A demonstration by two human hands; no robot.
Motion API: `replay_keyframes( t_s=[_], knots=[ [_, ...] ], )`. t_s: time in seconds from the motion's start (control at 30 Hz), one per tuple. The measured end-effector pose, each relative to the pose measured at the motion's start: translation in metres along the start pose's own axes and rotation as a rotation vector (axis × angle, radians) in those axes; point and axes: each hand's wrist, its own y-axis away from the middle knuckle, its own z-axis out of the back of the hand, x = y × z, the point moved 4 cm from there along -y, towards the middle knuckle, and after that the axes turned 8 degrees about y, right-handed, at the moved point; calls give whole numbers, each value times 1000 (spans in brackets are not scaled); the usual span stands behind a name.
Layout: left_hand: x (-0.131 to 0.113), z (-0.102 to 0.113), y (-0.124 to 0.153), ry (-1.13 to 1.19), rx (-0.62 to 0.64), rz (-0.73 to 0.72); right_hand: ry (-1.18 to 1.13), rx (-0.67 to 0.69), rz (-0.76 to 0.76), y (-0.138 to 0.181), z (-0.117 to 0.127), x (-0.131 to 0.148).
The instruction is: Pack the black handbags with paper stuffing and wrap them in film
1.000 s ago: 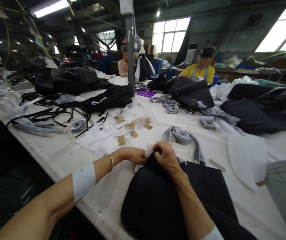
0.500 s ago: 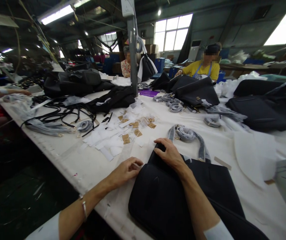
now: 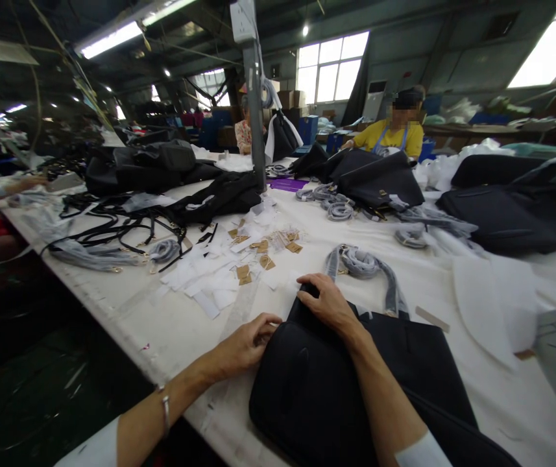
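A black bag (image 3: 307, 389) lies flat at the table's near edge, its rounded padded side toward me. My right hand (image 3: 326, 301) reaches across it and grips its far edge, fingers curled over the rim. At the bag's left side, my left hand (image 3: 251, 340) has bent fingers closed at the edge; their tips are partly hidden. Under and to the right of this bag is more flat black bag material (image 3: 423, 350). Just beyond my right hand lies a coiled strap (image 3: 359, 261) wrapped in clear plastic.
Brown tags (image 3: 244, 274) and white paper pieces (image 3: 204, 275) are scattered ahead. Black straps (image 3: 126, 220) lie on the left. A metal post (image 3: 254, 117) rises from the table (image 3: 136, 311). More black bags (image 3: 501, 214) sit on the right. A co-worker in yellow (image 3: 389, 136) stands across the table.
My left hand has moved slightly right, its fingers now at the bag's edge. My right hand stays on the far edge. At far left, a person's arm has shifted.
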Motion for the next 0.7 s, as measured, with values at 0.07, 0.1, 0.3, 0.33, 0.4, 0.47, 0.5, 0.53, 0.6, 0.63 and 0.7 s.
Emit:
replay_keyframes(
  t_s=[0.07,0.1,0.3,0.33,0.4,0.47,0.5,0.53,0.6,0.63,0.7],
  knots=[
    [7,-2,-3,46,-5,36,-7,4,5,0,0,0],
    [9,-2,-4,52,-1,36,-8,5,6,0,0,0],
    [2,1,-7,-112,129,7,-4,28,-1,-1,0,1],
    [0,3,-8,-156,143,5,-9,29,-9,-1,0,1],
    [-3,4,-13,-215,168,-18,-22,25,-35,-2,1,-1],
    [-3,2,-18,-237,186,-51,-38,15,-68,-2,4,-2],
    [-2,1,-19,-238,187,-66,-46,11,-88,-2,5,-3],
    [-1,-1,-20,-234,176,-78,-52,11,-108,-2,6,-4],
    [3,-4,-19,-194,112,-84,-55,24,-143,-2,8,-5],
    [6,-6,-17,-158,65,-76,-55,33,-154,-2,8,-6],
    [12,-7,-13,-74,-40,-55,-53,45,-156,-1,9,-7]
  ],
)
